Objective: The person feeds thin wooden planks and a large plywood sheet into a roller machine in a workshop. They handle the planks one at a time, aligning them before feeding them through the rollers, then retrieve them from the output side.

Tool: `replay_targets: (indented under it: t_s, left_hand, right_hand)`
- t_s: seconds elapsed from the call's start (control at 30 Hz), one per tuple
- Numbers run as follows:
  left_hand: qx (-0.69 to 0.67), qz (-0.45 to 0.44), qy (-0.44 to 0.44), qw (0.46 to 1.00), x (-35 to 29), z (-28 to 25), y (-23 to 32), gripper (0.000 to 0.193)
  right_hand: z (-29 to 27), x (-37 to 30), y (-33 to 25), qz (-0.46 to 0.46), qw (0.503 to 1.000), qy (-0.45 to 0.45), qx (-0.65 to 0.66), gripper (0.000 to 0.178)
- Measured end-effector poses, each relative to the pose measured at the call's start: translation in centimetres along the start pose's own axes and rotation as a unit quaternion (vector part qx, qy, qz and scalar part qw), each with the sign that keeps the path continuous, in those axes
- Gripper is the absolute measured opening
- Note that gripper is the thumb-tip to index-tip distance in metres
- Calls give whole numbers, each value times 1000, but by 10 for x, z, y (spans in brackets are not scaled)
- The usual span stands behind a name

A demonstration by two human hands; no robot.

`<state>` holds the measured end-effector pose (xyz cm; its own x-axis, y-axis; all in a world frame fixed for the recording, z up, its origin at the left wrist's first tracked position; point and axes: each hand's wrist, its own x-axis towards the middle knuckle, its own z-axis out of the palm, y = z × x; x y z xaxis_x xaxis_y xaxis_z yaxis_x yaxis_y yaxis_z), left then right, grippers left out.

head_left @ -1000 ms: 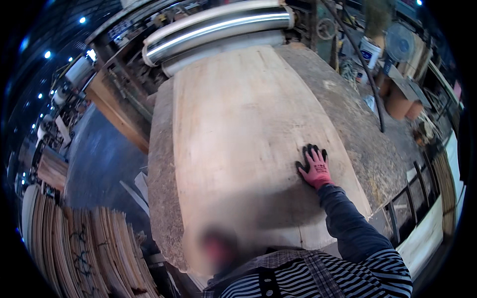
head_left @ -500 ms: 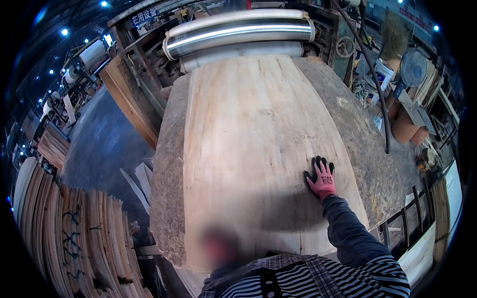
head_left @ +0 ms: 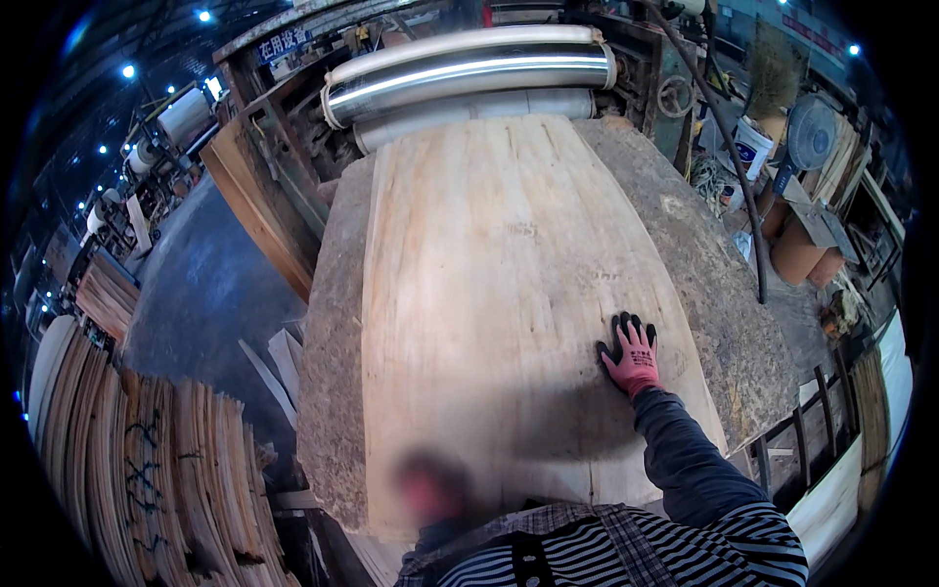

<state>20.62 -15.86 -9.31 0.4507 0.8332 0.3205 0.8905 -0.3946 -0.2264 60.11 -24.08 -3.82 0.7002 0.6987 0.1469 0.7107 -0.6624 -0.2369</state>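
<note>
A long pale wood veneer sheet (head_left: 469, 293) lies on the worn stone-like tabletop (head_left: 337, 284), its far end at the rollers. My right hand (head_left: 631, 354), in a pink glove with black fingertips, rests flat on the sheet near its right edge. Its fingers are spread, and nothing is in them. Close to the sheet's near left part is my left hand (head_left: 427, 494), a blurred pinkish shape. Its fingers cannot be made out, nor can anything it may hold.
Beyond the sheet stand a shiny metal roller (head_left: 469, 78) and a pale lower roller (head_left: 469, 110). Veneer stacks (head_left: 166, 470) stand at the near left. A wooden board (head_left: 259, 210) leans by the machine. On the right are a dark pole (head_left: 748, 186), a fan (head_left: 811, 134) and a white bucket (head_left: 751, 147).
The whole view has shifted very slightly. My right hand stays flat at the same place on the veneer sheet, and the sheet shows no clear movement.
</note>
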Motion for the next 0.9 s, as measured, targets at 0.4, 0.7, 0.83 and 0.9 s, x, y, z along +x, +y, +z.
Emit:
replay_targets:
  t_s: [0.4,0.7,0.83,0.9]
  left_hand:
    - [-229,-91,-150,957,9,-31,3,71]
    - [-247,-81,-142,955,7,-28,2,72]
    - [-248,-91,-186,946,11,-38,3,72]
    - [-247,-85,-163,951,11,-33,2,73]
  right_hand:
    - [-1,1,0,0,1000,-7,10,65]
    - [2,-2,1,-2,1000,8,18,63]
    - [3,0,3,-11,1000,10,18,63]
    - [2,0,3,-15,1000,12,18,63]
